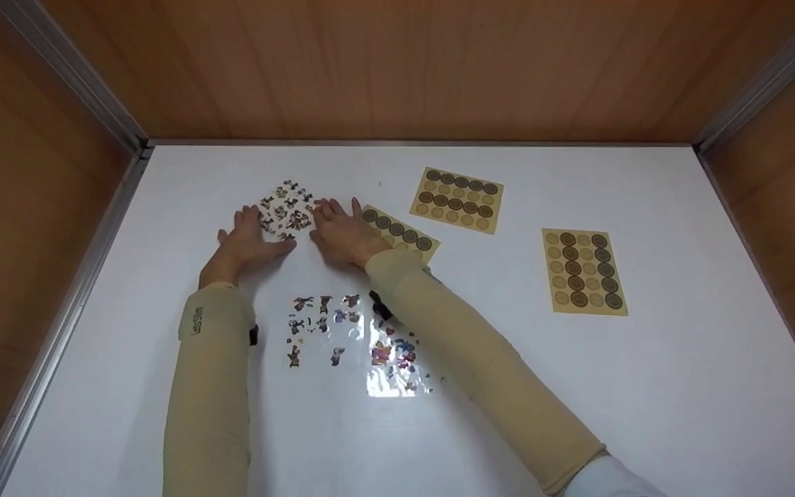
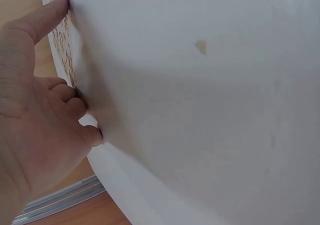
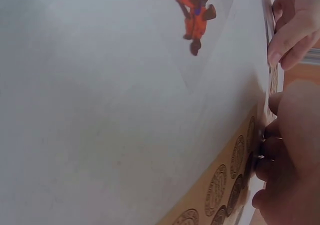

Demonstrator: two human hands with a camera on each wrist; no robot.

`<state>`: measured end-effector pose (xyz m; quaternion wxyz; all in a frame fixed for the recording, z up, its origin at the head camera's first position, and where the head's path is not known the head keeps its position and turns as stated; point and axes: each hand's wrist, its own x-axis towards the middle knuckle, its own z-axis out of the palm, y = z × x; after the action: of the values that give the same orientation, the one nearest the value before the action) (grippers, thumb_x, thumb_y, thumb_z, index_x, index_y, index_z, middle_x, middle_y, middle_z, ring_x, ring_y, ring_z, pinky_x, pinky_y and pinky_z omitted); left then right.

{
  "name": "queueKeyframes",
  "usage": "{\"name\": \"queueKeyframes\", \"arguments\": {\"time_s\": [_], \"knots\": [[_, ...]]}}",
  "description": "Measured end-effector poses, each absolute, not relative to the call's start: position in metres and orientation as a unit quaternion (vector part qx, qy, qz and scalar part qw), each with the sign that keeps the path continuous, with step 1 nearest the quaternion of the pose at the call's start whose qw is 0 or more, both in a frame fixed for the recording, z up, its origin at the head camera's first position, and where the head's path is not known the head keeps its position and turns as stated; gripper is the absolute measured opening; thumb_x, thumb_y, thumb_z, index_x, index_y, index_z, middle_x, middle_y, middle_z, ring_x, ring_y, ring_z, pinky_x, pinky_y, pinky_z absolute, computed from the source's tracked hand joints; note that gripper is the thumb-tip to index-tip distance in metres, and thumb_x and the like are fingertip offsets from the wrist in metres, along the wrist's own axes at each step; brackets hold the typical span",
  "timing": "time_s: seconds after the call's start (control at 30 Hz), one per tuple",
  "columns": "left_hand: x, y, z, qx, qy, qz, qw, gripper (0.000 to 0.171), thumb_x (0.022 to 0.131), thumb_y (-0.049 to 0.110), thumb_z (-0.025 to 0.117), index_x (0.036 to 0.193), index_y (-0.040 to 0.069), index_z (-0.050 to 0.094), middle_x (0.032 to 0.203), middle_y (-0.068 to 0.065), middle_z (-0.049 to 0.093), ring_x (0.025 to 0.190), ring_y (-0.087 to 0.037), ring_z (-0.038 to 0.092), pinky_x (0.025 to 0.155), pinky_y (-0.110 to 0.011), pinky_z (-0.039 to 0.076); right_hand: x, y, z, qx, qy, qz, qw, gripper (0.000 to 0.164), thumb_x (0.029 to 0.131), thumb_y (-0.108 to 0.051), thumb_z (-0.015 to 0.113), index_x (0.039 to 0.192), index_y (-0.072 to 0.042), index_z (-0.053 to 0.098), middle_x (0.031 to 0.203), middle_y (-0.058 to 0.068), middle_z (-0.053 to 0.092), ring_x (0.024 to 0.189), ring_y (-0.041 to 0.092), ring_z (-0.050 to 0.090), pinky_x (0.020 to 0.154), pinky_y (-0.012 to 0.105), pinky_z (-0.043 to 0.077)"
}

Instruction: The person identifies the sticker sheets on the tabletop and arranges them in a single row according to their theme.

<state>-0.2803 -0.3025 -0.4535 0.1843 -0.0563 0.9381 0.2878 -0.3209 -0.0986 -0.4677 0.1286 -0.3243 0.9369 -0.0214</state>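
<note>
Currently, a sheet of small figures (image 1: 290, 205) is flanked by two hands toward the far left of the white table (image 1: 680, 386). Its left side is touched by the left hand (image 1: 244, 243), fingers extended and unclenched; its right side is met by the right hand (image 1: 344, 235), likewise loosely spread. Whether pressure is applied cannot be told. A tan sheet of round seals (image 1: 403, 231) is partly covered by the right sleeve (image 1: 487, 359).
</note>
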Motion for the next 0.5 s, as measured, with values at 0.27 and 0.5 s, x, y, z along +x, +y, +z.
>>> {"name": "queueKeyframes", "arguments": {"time_s": [0.27,0.5], "knots": [[-0.2788,-0.3014,-0.4479,-0.053,0.936,0.294,0.188,0.112,0.095,0.052,0.063,0.158,-0.005,-0.01,0.163,-0.029,-0.015,0.15,-0.043,-0.015,0.117,-0.06,-0.014,-0.3214,-0.0979,-0.4621,-0.321,0.935,-0.026,0.149,0.059,0.111,-0.038,0.026,0.162,-0.008,0.02,0.169,0.008,0.013,0.155,0.024,0.009,0.124,0.053,0.004],[-0.2779,-0.297,-0.4475,-0.056,0.932,0.3,0.194,0.108,0.096,0.051,0.063,0.16,-0.001,-0.006,0.164,-0.027,-0.011,0.151,-0.044,-0.012,0.118,-0.06,-0.013,-0.3188,-0.0945,-0.4639,-0.32,0.936,-0.026,0.145,0.06,0.111,-0.038,0.026,0.163,-0.01,0.018,0.17,0.006,0.01,0.155,0.023,0.008,0.123,0.054,0.002]]}}
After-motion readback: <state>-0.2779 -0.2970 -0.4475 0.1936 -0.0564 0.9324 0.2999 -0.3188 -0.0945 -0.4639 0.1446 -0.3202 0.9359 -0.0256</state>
